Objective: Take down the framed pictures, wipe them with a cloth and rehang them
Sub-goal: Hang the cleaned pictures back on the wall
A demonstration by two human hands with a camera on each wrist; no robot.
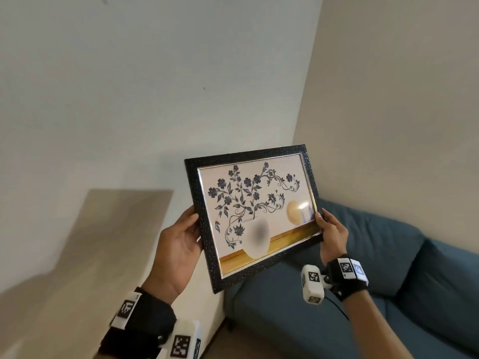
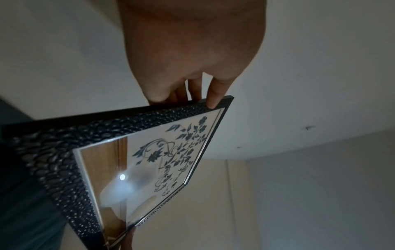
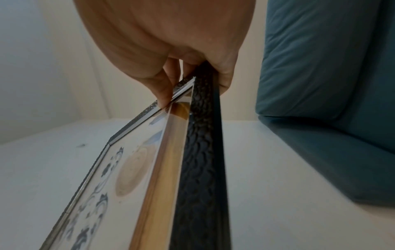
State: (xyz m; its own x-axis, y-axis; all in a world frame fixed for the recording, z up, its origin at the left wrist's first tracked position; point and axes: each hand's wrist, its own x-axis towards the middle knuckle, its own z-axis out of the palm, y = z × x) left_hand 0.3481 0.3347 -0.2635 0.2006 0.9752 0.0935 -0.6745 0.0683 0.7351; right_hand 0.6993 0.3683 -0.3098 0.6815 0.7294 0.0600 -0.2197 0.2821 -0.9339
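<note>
1. White walls (image 1: pixel 129 99) meet in a corner at the far right, and a blue sofa (image 1: pixel 375 268) stands along the right-hand wall, below and behind the hands.
2. A framed picture (image 1: pixel 252 211) is held up in the air in front of the corner, off the wall, its face toward the person and tilted with the right end higher.
3. It has a dark, pebbled frame with a thin silver inner edge; the print shows dark blue flowers on curling stems rising from a pale vase.
4. The left hand (image 1: pixel 178 244) grasps the left side of the frame, thumb on the front, fingers behind.
5. The right hand (image 1: pixel 330 233) grasps the lower right corner, thumb on the front near the glass, fingers wrapped behind.
6. Both wrists carry black straps with white marker blocks (image 1: pixel 312 283).
7. A small dark mark (image 1: pixel 204 88) shows on the wall above the picture.
</note>
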